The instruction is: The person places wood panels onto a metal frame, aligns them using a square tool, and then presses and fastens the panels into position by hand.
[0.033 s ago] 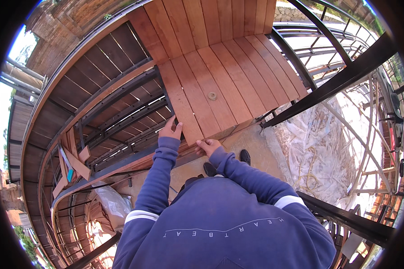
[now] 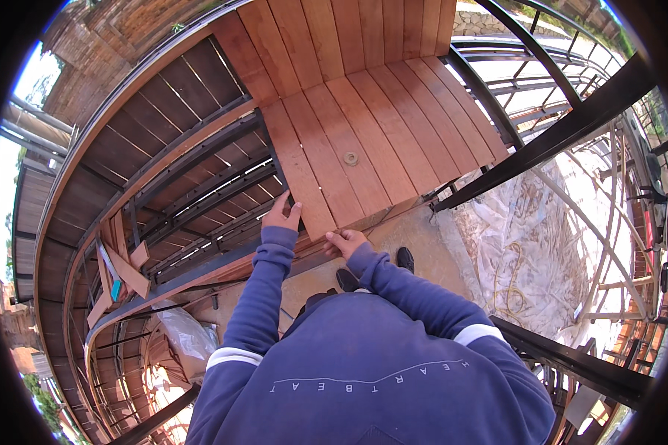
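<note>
Reddish-brown wooden boards form a bench seat in front of me, and the leftmost seat board (image 2: 298,172) runs toward me. At its left edge, close to the front corner, is my left hand (image 2: 279,213), with thumb and index finger apart and touching the edge. My right hand (image 2: 344,243) pinches the front end of that same board between thumb and bent fingers. A small round tan ring-shaped piece (image 2: 350,159) lies on the seat boards; its kind is unclear.
Left of the boards, a bare dark metal frame (image 2: 223,144) continues the curved bench. Short wooden offcuts (image 2: 130,273) lean there. A black metal beam (image 2: 549,137) crosses at right, above a pale stained sheet (image 2: 527,230) with a yellow hose or cord (image 2: 513,293). Clear plastic (image 2: 185,330) lies at lower left.
</note>
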`<state>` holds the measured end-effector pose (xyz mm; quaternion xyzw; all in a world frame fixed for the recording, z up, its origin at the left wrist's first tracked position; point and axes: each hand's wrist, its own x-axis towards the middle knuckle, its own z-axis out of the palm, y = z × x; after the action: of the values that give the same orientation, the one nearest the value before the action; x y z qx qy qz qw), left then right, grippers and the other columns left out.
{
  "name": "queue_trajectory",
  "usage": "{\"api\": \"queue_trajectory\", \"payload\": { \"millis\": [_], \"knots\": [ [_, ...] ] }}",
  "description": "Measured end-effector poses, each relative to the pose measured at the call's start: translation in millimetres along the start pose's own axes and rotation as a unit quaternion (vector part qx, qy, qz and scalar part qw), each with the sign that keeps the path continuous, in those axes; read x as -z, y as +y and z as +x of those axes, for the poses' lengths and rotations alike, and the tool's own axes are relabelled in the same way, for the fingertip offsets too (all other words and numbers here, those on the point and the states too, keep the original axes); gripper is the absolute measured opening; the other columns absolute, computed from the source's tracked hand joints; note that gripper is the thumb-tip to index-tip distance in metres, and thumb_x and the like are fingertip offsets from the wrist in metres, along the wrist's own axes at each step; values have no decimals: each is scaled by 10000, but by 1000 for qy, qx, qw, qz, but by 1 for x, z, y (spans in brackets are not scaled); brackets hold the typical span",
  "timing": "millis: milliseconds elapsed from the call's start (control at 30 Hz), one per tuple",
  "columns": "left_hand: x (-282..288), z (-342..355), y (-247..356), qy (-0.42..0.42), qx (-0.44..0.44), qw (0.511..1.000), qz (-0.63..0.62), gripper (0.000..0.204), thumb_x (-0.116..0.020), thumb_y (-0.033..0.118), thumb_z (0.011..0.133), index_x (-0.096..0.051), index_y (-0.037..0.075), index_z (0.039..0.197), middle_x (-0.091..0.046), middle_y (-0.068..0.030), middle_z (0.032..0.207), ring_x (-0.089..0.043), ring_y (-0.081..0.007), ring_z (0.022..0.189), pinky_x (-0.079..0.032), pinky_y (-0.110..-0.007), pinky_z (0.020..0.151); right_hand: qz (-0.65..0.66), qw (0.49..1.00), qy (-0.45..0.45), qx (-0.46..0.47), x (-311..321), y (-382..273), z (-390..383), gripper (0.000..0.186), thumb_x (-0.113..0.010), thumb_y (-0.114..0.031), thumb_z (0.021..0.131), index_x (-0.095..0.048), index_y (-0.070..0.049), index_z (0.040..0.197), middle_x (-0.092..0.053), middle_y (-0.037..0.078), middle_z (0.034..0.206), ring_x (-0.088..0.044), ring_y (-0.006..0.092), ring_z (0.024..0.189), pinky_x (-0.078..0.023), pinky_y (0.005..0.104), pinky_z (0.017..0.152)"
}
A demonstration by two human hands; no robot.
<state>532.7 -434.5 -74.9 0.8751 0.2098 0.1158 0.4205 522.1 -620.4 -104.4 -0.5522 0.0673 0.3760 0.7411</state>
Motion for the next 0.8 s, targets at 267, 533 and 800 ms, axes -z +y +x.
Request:
{"api": "queue_trajectory", "payload": {
  "millis": [267,533,800],
  "knots": [
    [0,7,21,59,-186,976,100,526,-624,149,723,-454,8,1199,-454,-182,1210,-420,-321,1128,-349,-375,952,90,993,69,25,34,4,-5,271,-570,-279,851,-550,-9,844,-604,72,725,-569,123,606,-448,236,555],
    [-29,24,57,-77,-255,921,284,541,-526,314,804,-399,101,1285,-355,-70,1357,-289,-284,1266,-212,-469,1034,57,993,88,44,27,-12,-2,322,-531,-335,872,-525,-18,819,-590,79,696,-561,145,587,-470,262,562],
    [-36,28,56,-95,-249,907,327,540,-504,343,819,-390,120,1297,-343,-54,1371,-284,-269,1273,-225,-487,1022,35,993,102,38,28,-10,0,370,-524,-359,872,-533,9,835,-600,80,689,-567,142,582,-467,257,540]
  ]
}}
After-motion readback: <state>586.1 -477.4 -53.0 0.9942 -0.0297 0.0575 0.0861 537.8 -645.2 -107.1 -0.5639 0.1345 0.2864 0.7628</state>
